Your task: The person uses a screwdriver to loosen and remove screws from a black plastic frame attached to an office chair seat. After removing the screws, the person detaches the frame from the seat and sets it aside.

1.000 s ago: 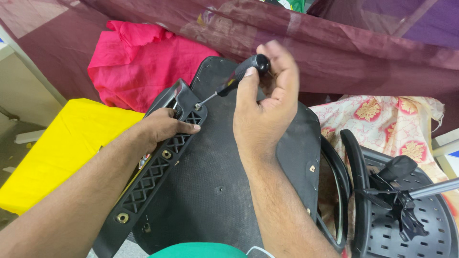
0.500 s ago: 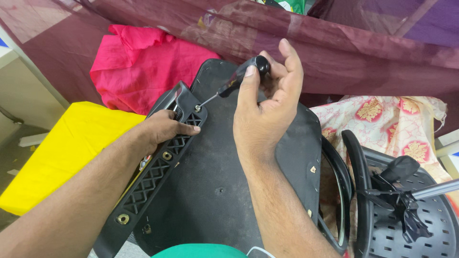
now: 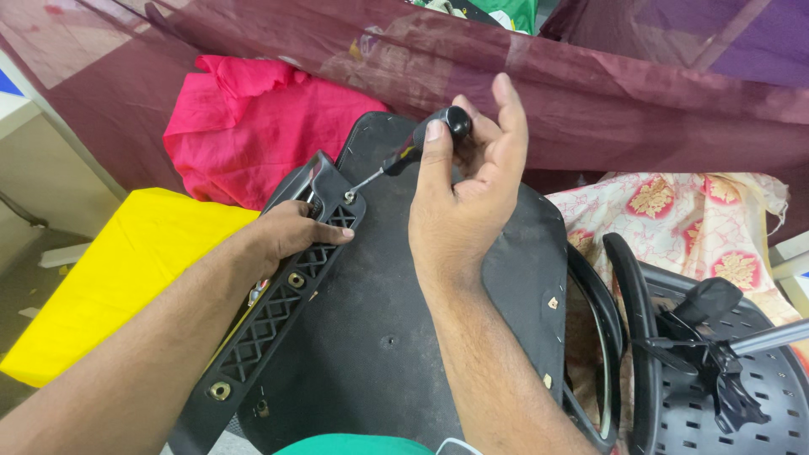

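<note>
While the left hand (image 3: 291, 236) presses flat and open-fingered on the upper end of the black lattice armrest bracket (image 3: 278, 316), the right hand (image 3: 459, 202) grips the black handle of a screwdriver (image 3: 413, 147) between thumb and curled fingers, with the index finger raised free. The screwdriver tip sits in a screw (image 3: 348, 197) at the top of the bracket, which lies along the left edge of the upturned black chair seat base (image 3: 396, 320). By judgement, fastening is partly complete: brass-coloured fittings show in the middle hole (image 3: 296, 279) and the lower hole (image 3: 220, 390), but whether they are fully tightened cannot be told, and the top screw is in work. No package, label or sign can be made out. Around the seat lie a yellow cloth (image 3: 109, 270) at left, a pink cloth (image 3: 253, 135) above it, a maroon sheer fabric (image 3: 607, 93) across the top, a floral cloth (image 3: 699, 219) at right, and a perforated black chair part (image 3: 716, 396) at lower right.
</note>
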